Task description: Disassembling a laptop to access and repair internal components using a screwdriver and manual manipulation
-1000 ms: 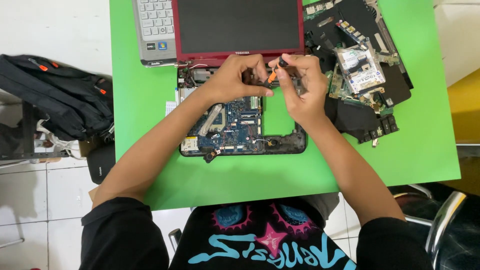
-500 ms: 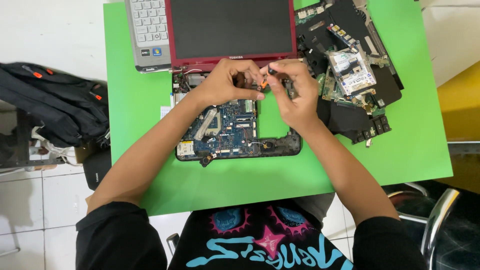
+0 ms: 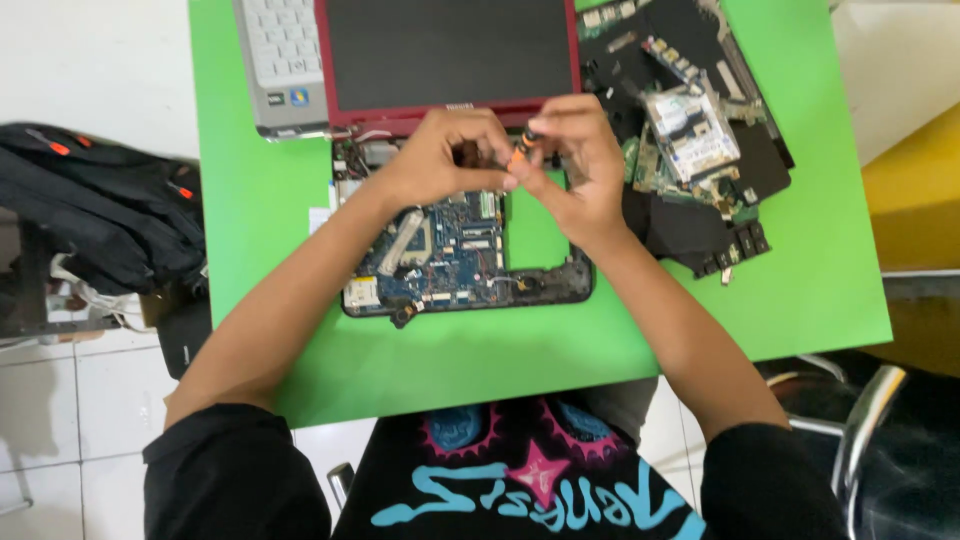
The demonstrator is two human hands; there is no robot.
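Pinching a small orange-and-black screwdriver (image 3: 522, 150) between both hands, your left hand (image 3: 440, 160) and right hand (image 3: 580, 165) close their fingers on it above the opened laptop's blue circuit board (image 3: 450, 250). It looks light, stiff, slippery; grip its handle.

This looks like a small electronics repair corner, more a makeshift workshop than a proper lab. A bright green table (image 3: 800, 290) carries an opened laptop base (image 3: 450, 260) with its blue circuit board bare, a red-framed screen (image 3: 450, 50), a loose keyboard (image 3: 280, 60) and a heap of stripped boards and black panels (image 3: 700, 130). A black backpack (image 3: 100, 220) lies on the white tiled floor (image 3: 60, 400).
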